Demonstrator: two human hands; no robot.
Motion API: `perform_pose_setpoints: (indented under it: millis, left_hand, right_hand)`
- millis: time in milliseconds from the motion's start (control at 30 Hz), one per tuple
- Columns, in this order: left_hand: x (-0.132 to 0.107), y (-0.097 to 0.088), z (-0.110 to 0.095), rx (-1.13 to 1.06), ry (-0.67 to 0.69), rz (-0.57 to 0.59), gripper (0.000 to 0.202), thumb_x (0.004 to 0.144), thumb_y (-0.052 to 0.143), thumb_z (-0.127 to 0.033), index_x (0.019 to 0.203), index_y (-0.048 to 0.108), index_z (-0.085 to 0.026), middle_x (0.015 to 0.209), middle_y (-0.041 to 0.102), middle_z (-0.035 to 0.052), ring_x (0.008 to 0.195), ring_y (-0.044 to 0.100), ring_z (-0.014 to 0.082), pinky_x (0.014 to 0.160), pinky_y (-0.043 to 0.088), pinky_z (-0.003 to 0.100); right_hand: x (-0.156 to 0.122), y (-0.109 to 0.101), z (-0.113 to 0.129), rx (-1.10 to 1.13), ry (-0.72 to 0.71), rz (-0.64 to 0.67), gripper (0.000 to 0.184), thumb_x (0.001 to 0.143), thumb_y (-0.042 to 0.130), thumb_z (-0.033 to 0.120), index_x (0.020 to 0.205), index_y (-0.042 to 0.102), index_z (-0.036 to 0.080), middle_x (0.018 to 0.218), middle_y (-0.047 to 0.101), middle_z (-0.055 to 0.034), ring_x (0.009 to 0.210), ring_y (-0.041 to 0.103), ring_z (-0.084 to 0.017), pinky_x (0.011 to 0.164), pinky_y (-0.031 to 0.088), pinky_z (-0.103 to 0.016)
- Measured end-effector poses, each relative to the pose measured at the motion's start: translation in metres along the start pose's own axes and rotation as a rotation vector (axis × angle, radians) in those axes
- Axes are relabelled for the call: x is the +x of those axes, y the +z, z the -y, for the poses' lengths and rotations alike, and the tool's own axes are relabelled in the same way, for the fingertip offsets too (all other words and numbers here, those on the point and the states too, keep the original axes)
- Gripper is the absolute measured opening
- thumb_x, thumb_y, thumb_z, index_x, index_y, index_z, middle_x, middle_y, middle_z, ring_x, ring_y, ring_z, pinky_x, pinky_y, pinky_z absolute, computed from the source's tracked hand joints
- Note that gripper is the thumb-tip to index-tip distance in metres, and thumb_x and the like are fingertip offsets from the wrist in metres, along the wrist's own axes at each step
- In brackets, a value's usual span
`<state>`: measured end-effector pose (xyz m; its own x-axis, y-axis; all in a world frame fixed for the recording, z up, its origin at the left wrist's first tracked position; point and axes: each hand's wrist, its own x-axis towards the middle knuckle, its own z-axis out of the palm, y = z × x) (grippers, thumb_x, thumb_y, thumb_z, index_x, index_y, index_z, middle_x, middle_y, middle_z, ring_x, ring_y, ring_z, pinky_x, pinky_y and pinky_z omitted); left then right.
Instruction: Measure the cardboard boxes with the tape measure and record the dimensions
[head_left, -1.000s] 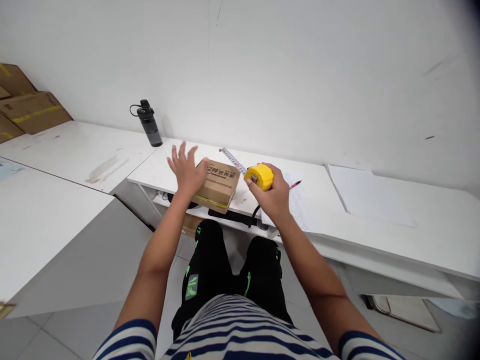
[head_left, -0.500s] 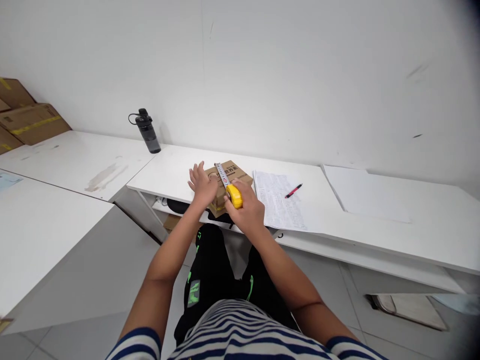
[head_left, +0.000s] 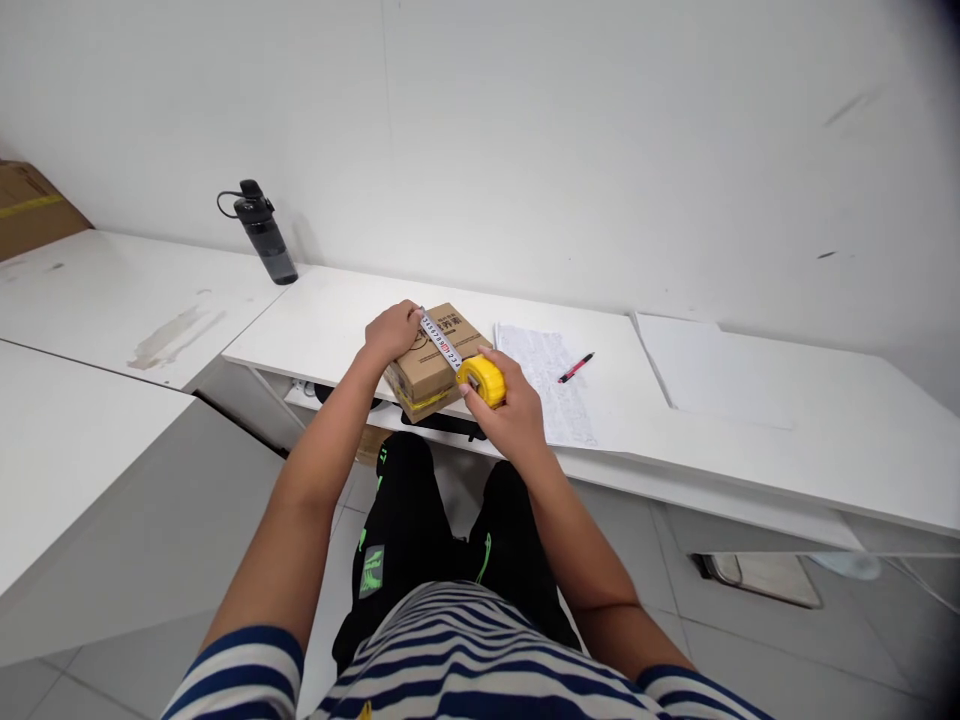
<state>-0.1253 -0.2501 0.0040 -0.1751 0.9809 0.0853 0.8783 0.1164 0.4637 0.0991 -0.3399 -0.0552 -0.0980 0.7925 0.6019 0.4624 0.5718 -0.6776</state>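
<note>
A small brown cardboard box with dark printing on top and yellow tape along its front side lies at the desk's front edge. Across its top runs the metal blade of a yellow tape measure, pulled partly out with its numbers facing up. My right hand is closed around the yellow case, just off the box's right side. At the box's far left edge, my left hand has its fingers curled together at the blade's end; the fingertips are partly hidden.
Right of the box, handwritten sheets lie under a red and black pen. Blank white papers sit further right. A dark water bottle stands at the back left, and a larger carton is at the far left.
My left hand has gone from spread fingers on the box to curled fingers at the blade's end. My right hand has shifted right, and more of the blade shows. The view has moved slightly.
</note>
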Motion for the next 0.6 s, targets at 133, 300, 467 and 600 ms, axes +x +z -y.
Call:
perform_pose_setpoints:
  millis: [133, 300, 467, 600]
  left_hand:
    - [0.004, 0.001, 0.001, 0.004, 0.039, 0.013, 0.034, 0.104, 0.041, -0.040, 0.112, 0.071, -0.027, 0.132, 0.074, 0.0073, 0.118, 0.067, 0.0296, 0.096, 0.051, 0.042]
    - [0.006, 0.005, -0.002, 0.008, 0.108, 0.017, 0.037, 0.104, 0.039, -0.038, 0.105, 0.074, -0.023, 0.122, 0.076, 0.0101, 0.111, 0.067, 0.0292, 0.095, 0.050, 0.041]
    - [0.007, 0.007, -0.005, -0.013, 0.116, 0.020, 0.034, 0.104, 0.043, -0.037, 0.101, 0.073, -0.023, 0.117, 0.077, 0.0091, 0.105, 0.066, 0.0274, 0.093, 0.050, 0.040]
    - [0.007, 0.007, -0.005, -0.039, 0.122, 0.011, 0.032, 0.103, 0.044, -0.036, 0.101, 0.073, -0.022, 0.115, 0.076, 0.0086, 0.103, 0.065, 0.0265, 0.093, 0.050, 0.040]
  right_hand:
    - [-0.005, -0.005, 0.000, 0.017, 0.043, -0.027, 0.053, 0.091, 0.068, 0.049, 0.140, 0.058, 0.031, 0.143, 0.068, -0.0085, 0.127, 0.069, -0.029, 0.105, 0.061, -0.050]
    - [-0.018, -0.008, 0.012, 0.006, 0.092, -0.068, 0.056, 0.093, 0.067, 0.050, 0.144, 0.053, 0.033, 0.142, 0.066, -0.0100, 0.128, 0.068, -0.031, 0.108, 0.059, -0.054]
    - [-0.028, -0.003, 0.032, -0.078, 0.008, -0.104, 0.051, 0.099, 0.061, 0.043, 0.147, 0.048, 0.033, 0.141, 0.066, -0.0128, 0.136, 0.064, -0.031, 0.109, 0.059, -0.053]
    - [-0.030, -0.002, 0.039, -0.084, -0.009, -0.054, 0.046, 0.100, 0.060, 0.039, 0.144, 0.049, 0.034, 0.142, 0.068, -0.0104, 0.137, 0.064, -0.030, 0.108, 0.061, -0.052]
